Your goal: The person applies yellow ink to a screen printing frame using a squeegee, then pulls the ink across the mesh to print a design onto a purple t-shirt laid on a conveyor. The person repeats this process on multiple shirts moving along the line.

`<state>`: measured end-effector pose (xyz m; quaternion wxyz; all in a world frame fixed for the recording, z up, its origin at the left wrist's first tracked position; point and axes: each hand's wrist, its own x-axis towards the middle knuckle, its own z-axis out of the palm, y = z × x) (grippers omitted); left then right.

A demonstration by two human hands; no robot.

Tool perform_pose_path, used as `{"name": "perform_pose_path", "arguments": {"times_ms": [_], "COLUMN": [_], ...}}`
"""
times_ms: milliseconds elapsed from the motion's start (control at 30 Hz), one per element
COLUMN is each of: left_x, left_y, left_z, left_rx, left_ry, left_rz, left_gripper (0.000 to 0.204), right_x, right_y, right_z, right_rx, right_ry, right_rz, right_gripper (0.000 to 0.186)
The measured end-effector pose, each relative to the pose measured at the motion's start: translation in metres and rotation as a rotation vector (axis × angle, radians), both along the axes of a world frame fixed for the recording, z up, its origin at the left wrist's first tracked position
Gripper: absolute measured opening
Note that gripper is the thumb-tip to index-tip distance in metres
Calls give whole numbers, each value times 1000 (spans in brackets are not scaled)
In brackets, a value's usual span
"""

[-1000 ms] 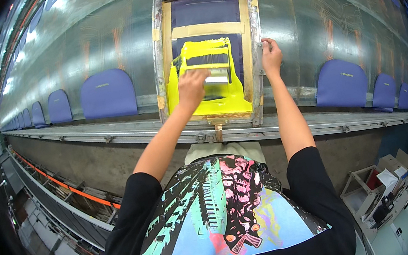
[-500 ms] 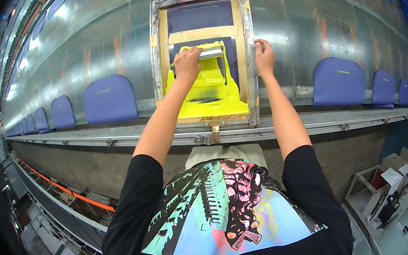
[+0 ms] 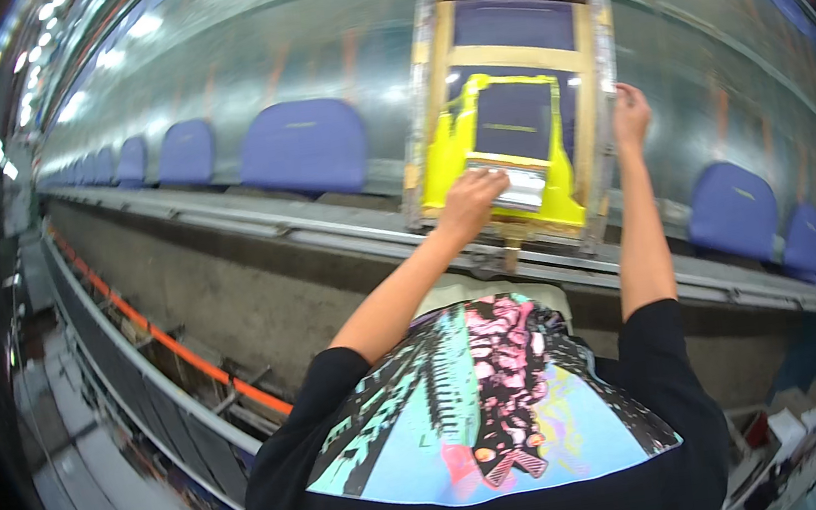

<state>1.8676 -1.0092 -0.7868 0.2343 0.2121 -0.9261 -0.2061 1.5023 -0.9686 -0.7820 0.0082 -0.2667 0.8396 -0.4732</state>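
Note:
A screen printing frame (image 3: pixel 420 82) with a dark mesh and tan tape along its inner edges lies on the long bench, tilted in view. My left hand (image 3: pixel 471 202) is closed around a silver squeegee (image 3: pixel 523 187), which stands at the near end of the mesh. Bright yellow ink (image 3: pixel 450 154) lies along both sides of the mesh and near the squeegee. Between those bands a dark rectangle (image 3: pixel 514 122) of mesh shows, with a small yellowish line on it. My right hand (image 3: pixel 630 116) grips the frame's right edge with bent fingers.
Several purple-blue rounded panels (image 3: pixel 303 148) lie in a row on the glossy bench (image 3: pixel 372 68), on both sides of the frame. A metal rail (image 3: pixel 223 219) runs along the bench's near edge. Boxes and papers (image 3: pixel 790 428) stand at the lower right.
My left hand has drawn the squeegee toward me, from mid-mesh to the near end. Yellow ink has left the central rectangle. The view has turned and shifted, with the frame now farther right.

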Motion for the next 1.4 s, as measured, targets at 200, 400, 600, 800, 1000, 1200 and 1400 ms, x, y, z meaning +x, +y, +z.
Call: {"name": "perform_pose_path", "arguments": {"times_ms": [200, 400, 600, 800, 1000, 1200, 1400], "left_x": [-126, -138, -74, -43, -41, -119, -152], "left_y": [186, 207, 100, 77, 60, -70, -106], "left_z": [124, 208, 152, 80, 32, 41, 30], "left_rx": [141, 145, 89, 85, -54, 103, -74], "left_ry": [-38, -124, -172, -185, -170, -151, -95], "left_rz": [23, 201, 259, 262, 144, 263, 299], "left_gripper": [56, 54, 57, 51, 51, 39, 33], "right_x": [-120, -113, -43, -31, -36, -35, -29], "right_y": [192, 179, 59, 17, 1, -11, -12], "right_z": [116, 185, 129, 52, 6, -4, -3], "right_rx": [-73, -60, -73, -9, 10, 7, 85], "right_ry": [158, -197, -238, -245, -205, -120, -175], "right_rz": [13, 89, 115, 117, 73, 83, 156], "right_gripper": [19, 18, 17, 19, 19, 19, 19]}}
